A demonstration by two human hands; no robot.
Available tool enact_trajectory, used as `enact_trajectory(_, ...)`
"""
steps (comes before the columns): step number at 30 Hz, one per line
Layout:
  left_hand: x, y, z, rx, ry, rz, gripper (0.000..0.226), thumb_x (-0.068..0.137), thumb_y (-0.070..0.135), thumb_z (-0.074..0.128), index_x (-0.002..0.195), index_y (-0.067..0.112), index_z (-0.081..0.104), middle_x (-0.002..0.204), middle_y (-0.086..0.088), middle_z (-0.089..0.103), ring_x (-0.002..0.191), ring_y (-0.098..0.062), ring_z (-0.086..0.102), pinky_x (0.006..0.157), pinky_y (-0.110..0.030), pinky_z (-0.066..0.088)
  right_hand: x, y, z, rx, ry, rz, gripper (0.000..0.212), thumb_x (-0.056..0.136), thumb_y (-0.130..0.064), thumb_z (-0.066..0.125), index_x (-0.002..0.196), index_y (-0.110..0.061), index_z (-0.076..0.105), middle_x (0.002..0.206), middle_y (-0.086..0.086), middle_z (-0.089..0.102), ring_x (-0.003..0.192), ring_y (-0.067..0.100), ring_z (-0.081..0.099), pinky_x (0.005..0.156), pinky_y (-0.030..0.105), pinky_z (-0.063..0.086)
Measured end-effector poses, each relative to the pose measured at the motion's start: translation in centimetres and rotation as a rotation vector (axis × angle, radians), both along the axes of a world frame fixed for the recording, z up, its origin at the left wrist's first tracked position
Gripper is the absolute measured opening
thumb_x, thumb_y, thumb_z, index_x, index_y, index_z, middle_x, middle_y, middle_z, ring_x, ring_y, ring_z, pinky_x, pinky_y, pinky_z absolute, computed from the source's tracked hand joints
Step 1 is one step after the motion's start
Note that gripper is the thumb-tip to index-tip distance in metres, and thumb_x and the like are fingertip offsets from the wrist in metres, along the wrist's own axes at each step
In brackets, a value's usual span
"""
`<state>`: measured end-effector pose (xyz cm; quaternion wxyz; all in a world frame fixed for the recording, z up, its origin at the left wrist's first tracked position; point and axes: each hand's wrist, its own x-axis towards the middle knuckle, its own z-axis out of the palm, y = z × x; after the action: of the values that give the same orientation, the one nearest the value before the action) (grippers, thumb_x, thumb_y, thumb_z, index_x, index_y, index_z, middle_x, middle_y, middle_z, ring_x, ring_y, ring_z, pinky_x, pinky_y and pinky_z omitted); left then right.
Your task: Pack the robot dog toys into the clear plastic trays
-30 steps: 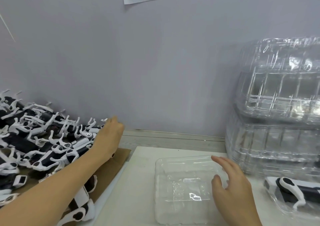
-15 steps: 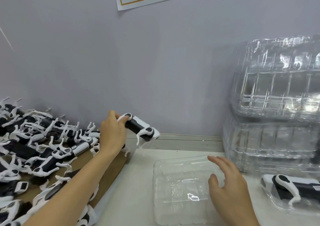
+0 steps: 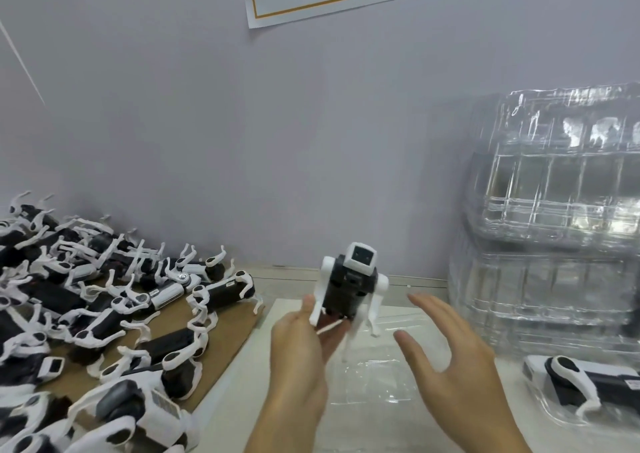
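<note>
One robot dog (image 3: 349, 288) pinched by L hand (image 3: 300, 359); R hand (image 3: 450, 362) fingers spread (no legible labels)

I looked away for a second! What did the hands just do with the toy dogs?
The left hand grabbed a dog from the pile and carried it right, over the empty tray. The right hand lifted off that tray, open. The pile, the tray stack and the packed dog stayed put.
</note>
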<state>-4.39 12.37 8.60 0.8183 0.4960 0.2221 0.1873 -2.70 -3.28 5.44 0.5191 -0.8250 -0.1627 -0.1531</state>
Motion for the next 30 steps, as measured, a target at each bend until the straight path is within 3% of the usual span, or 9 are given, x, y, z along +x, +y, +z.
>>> enact_trajectory(3,-0.1,-1.3,-1.1,0.073,0.022,-0.159,0.041,0.106,0.021,0.045,0.107,-0.017,0.06,0.094,-0.023,0.073,0.075,-0.025,0.074,0.07,-0.03,0.06,0.2,0.7,0.7,0.01,-0.061,0.127,0.039,0.083,-0.047,0.07,0.118,-0.055,0.056,0.124,-0.032,0.059,0.122,-0.004,0.052,0.103,0.045,0.042)
enact_trajectory(7,0.2,-2.2,-1.4,0.149,-0.005,-0.293,0.042,0.105,0.028,0.046,0.105,-0.009,0.066,0.098,-0.022,0.073,0.086,-0.029,0.074,0.086,-0.04,0.058,0.7,0.9,0.7,0.066,-0.134,0.183,0.044,0.086,-0.008,0.072,0.099,-0.05,0.062,0.09,-0.023,0.07,0.086,-0.005,0.065,0.07,0.008,0.047)
enact_trajectory(11,0.1,-1.8,-1.5,0.283,-0.011,-0.384,0.034,0.103,0.03,0.049,0.099,0.01,0.076,0.094,-0.011,0.076,0.088,-0.025,0.074,0.078,-0.034,0.06,1.2,1.1,0.9,0.143,-0.156,0.162,0.009,0.093,-0.029,0.063,0.097,-0.036,0.061,0.082,-0.009,0.066,0.071,0.012,0.064,0.055,0.018,0.048)
enact_trajectory(14,0.1,-0.6,-1.5,0.503,-0.001,-0.2,0.019,0.1,0.027,0.054,0.101,0.022,0.073,0.09,0.003,0.076,0.085,-0.017,0.073,0.066,-0.025,0.057,1.5,0.6,0.9,0.08,-0.197,0.092,0.027,0.09,-0.025,0.066,0.11,-0.043,0.06,0.09,-0.016,0.061,0.085,0.007,0.06,0.068,0.014,0.047)
enact_trajectory(16,0.0,0.6,-1.1,0.482,-0.092,-0.108,0.02,0.101,0.03,0.051,0.102,0.027,0.071,0.094,0.005,0.076,0.088,-0.015,0.073,0.069,-0.026,0.058,1.4,0.2,1.1,0.005,-0.223,0.042,0.043,0.087,-0.025,0.069,0.12,-0.049,0.054,0.098,-0.02,0.055,0.095,0.001,0.056,0.077,0.007,0.04)
enact_trajectory(19,-0.5,1.8,-0.4,0.356,-0.283,-0.226,0.036,0.091,0.057,0.055,0.117,0.034,0.066,0.11,0.001,0.074,0.1,-0.018,0.071,0.078,-0.033,0.055,1.5,0.0,1.2,-0.105,-0.223,-0.011,0.048,0.082,-0.027,0.076,0.125,-0.04,0.059,0.097,-0.022,0.05,0.094,0.001,0.052,0.076,0.008,0.039)
enact_trajectory(22,-0.8,1.9,-0.5,0.518,-0.306,-0.344,0.044,0.081,0.066,0.059,0.124,0.054,0.055,0.111,0.009,0.071,0.102,-0.014,0.07,0.078,-0.031,0.056,1.4,0.3,1.3,-0.191,-0.274,-0.025,0.05,0.075,-0.027,0.082,0.121,-0.031,0.064,0.098,-0.021,0.05,0.097,0.0,0.047,0.077,0.009,0.038)
enact_trajectory(26,-0.7,2.1,-1.1,0.617,-0.258,-0.262,0.03,0.082,0.052,0.065,0.111,0.044,0.065,0.099,0.006,0.07,0.091,-0.016,0.068,0.086,-0.048,0.057,1.0,1.0,1.1,-0.195,-0.289,0.017,0.046,0.072,-0.026,0.086,0.114,-0.033,0.068,0.1,-0.018,0.05,0.099,0.0,0.048,0.074,0.015,0.046)
enact_trajectory(30,-0.9,3.5,-1.7,0.678,-0.201,-0.228,0.04,0.081,0.06,0.057,0.113,0.039,0.066,0.097,0.009,0.073,0.096,-0.003,0.066,0.087,-0.031,0.053,1.1,1.1,0.7,-0.197,-0.265,0.03,0.042,0.075,-0.019,0.084,0.112,-0.03,0.067,0.106,-0.023,0.054,0.097,0.004,0.056,0.078,0.018,0.045)
